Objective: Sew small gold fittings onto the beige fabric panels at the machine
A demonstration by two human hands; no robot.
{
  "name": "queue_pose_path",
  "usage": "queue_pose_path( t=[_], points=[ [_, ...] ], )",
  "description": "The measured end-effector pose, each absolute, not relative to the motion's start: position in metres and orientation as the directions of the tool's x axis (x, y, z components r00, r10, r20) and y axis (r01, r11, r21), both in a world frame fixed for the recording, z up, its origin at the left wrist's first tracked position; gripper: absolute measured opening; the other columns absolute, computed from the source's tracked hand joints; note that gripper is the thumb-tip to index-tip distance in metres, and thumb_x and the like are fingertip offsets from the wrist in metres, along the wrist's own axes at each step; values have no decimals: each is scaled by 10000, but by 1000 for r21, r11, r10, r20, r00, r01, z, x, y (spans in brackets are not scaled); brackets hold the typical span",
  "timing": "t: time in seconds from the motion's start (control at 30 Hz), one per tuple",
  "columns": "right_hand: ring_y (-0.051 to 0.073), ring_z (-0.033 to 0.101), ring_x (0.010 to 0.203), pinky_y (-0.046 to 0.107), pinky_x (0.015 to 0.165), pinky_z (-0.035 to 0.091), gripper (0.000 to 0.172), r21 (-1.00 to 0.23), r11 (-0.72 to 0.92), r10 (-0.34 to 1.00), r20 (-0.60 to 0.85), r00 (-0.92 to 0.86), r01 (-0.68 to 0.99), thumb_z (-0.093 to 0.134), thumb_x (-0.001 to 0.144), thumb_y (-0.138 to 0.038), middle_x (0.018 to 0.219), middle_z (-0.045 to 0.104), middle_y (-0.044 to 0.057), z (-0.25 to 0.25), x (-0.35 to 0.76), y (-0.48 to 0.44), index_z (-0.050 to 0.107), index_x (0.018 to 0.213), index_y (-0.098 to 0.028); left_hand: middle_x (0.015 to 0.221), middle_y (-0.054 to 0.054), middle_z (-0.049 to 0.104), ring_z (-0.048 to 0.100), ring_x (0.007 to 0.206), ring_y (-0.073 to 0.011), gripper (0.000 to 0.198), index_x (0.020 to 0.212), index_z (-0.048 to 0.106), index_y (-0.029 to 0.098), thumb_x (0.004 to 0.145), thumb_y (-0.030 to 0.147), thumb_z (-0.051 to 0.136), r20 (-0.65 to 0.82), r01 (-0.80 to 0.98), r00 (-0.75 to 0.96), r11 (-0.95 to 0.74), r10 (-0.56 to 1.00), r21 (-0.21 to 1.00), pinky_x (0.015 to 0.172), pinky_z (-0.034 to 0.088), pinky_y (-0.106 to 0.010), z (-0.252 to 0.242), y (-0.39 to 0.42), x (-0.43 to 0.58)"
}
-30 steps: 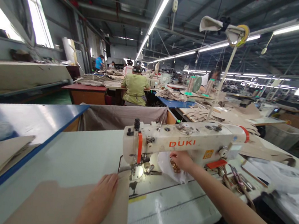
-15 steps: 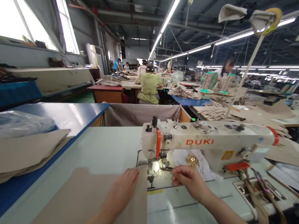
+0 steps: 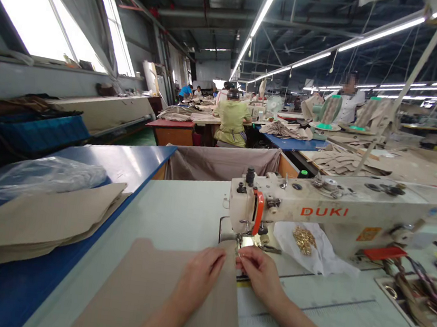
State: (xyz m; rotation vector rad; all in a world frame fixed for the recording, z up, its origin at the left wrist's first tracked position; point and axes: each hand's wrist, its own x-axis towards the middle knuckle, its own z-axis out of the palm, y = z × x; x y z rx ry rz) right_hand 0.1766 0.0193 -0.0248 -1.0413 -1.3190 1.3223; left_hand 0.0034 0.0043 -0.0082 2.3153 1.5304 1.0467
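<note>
A flat beige fabric panel [image 3: 139, 291] lies on the pale sewing table, its upper right corner under the needle area of a white DUKI sewing machine [image 3: 297, 205]. My left hand [image 3: 200, 275] rests on the panel near its right edge, fingers bent together and gripping the material. At that edge, just in front of the presser foot [image 3: 240, 239], my right hand [image 3: 259, 272] is closed in a pinch. What sits between its fingertips is too small to make out. Gold-coloured metal pieces [image 3: 304, 240] lie on a white cloth [image 3: 325, 264] behind my right hand.
On the blue table [image 3: 8, 286] at left are a stack of beige panels [image 3: 44, 216] and a clear plastic bag [image 3: 41, 179]. A tray [image 3: 387, 285] with straps and tools is at right. Ahead, a person in a yellow-green top [image 3: 232, 120] sits with their back to me.
My right hand has moved left, from beside the gold pieces to the panel's edge by the needle. My left hand stays on the panel. The view has shifted left.
</note>
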Motion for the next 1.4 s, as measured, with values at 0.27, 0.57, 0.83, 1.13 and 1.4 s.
queue_pose_path(
  t=[0.27, 0.57, 0.83, 1.13, 1.4],
  points=[
    [206, 660, 718, 324, 695, 510, 137, -989, 148, 984, 145, -103, 23, 532, 779, -304, 751, 670, 46, -25, 174, 13, 566, 860, -199, 769, -21, 686, 650, 720, -151, 211, 829, 624, 214, 902, 270, 435, 531, 661, 296, -572, 794, 487, 697, 528, -264, -5, 1, 8],
    [175, 629, 729, 275, 679, 490, 166, -987, 155, 982, 150, -117, 38, 548, 799, -326, 778, 662, 32, -20, 174, 10, 634, 841, -191, 790, -23, 689, 656, 737, -158, 194, 850, 618, 216, 904, 274, 441, 543, 685, 256, -547, 799, 481, 709, 534, -271, -12, 4, 9],
    [169, 633, 688, 263, 651, 484, 184, -988, 152, 985, 148, -93, 32, 560, 779, -309, 747, 689, 38, -21, 174, 10, 647, 858, -168, 764, -10, 688, 653, 697, -146, 166, 835, 613, 217, 888, 253, 460, 585, 685, 213, -546, 783, 482, 683, 525, -244, -9, 2, 12],
    [159, 635, 689, 239, 647, 479, 163, -927, 298, 954, 281, -106, 225, 503, 813, -221, 745, 686, 33, -19, 176, 8, 655, 851, -177, 765, 1, 691, 648, 690, -147, 139, 818, 620, 221, 864, 249, 492, 494, 642, 239, -517, 836, 566, 665, 490, -235, -12, 1, 12],
    [163, 626, 764, 244, 686, 478, 193, -886, 391, 919, 359, -166, 249, 513, 812, -188, 858, 689, 53, -13, 177, 6, 685, 900, -190, 632, 18, 649, 600, 600, -153, 142, 730, 645, 213, 793, 288, 543, 154, 443, 147, -204, 977, 873, 594, 454, -237, -4, 4, 15]
  ],
)
